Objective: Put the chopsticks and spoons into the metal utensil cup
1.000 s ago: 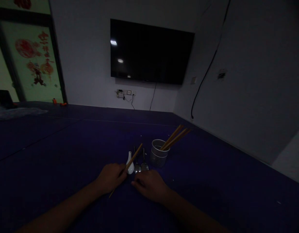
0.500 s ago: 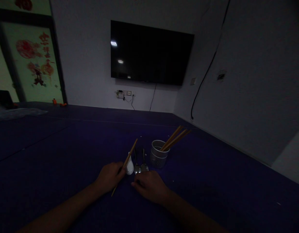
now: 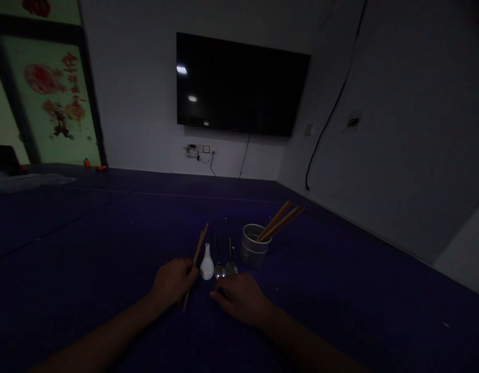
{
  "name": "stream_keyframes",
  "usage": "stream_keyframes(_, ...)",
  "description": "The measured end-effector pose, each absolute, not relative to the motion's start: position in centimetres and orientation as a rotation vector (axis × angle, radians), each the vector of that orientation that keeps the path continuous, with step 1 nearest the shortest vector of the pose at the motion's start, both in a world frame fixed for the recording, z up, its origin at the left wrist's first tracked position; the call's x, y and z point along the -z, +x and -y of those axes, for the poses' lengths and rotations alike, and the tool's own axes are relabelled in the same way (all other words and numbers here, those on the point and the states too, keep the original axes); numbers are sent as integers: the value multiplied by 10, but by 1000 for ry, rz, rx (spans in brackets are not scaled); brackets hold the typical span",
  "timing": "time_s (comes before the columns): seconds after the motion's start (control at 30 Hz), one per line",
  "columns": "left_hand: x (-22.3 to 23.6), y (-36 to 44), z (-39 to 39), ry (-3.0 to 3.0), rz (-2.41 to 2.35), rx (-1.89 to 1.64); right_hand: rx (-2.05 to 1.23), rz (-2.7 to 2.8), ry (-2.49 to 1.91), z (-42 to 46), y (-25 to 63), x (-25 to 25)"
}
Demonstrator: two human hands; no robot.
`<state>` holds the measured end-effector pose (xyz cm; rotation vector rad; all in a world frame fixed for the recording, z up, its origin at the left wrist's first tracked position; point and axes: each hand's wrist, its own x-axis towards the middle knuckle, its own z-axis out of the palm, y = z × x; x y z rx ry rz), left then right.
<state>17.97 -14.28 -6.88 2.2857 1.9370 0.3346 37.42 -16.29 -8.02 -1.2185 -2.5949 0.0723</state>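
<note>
My left hand is closed round a pair of wooden chopsticks, whose upper ends spread slightly apart above the purple surface. Just right of it lies a white soup spoon, handle pointing away. Two metal spoons follow side by side, one beside the white spoon and the other further right. My right hand rests below their bowls with its fingers curled in, and no object shows in it. A perforated metal utensil holder stands beyond it with several chopsticks leaning to the right.
The purple surface stretches to the walls. A black television hangs on the far wall, with sockets and cables below. A dark cable runs down the right wall. Clear plastic sheeting and small orange items lie at the far left.
My left hand has turned the chopsticks more upright and moved their upper ends left, away from the white spoon. Two separate sticks now show. My right hand has stayed where it was.
</note>
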Motion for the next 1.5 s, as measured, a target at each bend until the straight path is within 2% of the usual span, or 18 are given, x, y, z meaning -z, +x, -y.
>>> stream_keyframes(0.27,69,181,144,2317,-1937,-344,-76,2602,-1214,162,374,80)
stream_keyframes(0.47,68,180,148,2439,-1863,-504,-120,2503,-1241,165,375,76)
stream_keyframes(0.57,72,179,152,2690,-1743,-695,-270,2258,-1225,166,374,74)
stream_keyframes(0.67,77,181,159,3029,-1461,-890,-560,1948,-1104,170,370,73)
stream_keyframes(0.77,79,186,165,3268,-1205,-901,-796,1723,-968,178,362,74)
stream_keyframes(0.83,79,189,168,3341,-1133,-850,-815,1635,-943,185,357,73)
stream_keyframes(1.03,78,186,169,3216,-1084,-934,-584,1511,-972,196,361,65)
stream_keyframes(1.13,76,181,163,2999,-1218,-1015,-251,1343,-1026,187,383,53)
stream_keyframes(1.27,73,181,153,2673,-1587,-822,182,1166,-1046,167,419,32)
stream_keyframes(1.37,70,183,148,2500,-1741,-675,299,1192,-1272,155,435,21)
stream_keyframes(1.5,68,184,147,2430,-1765,-574,247,1282,-1559,146,437,21)
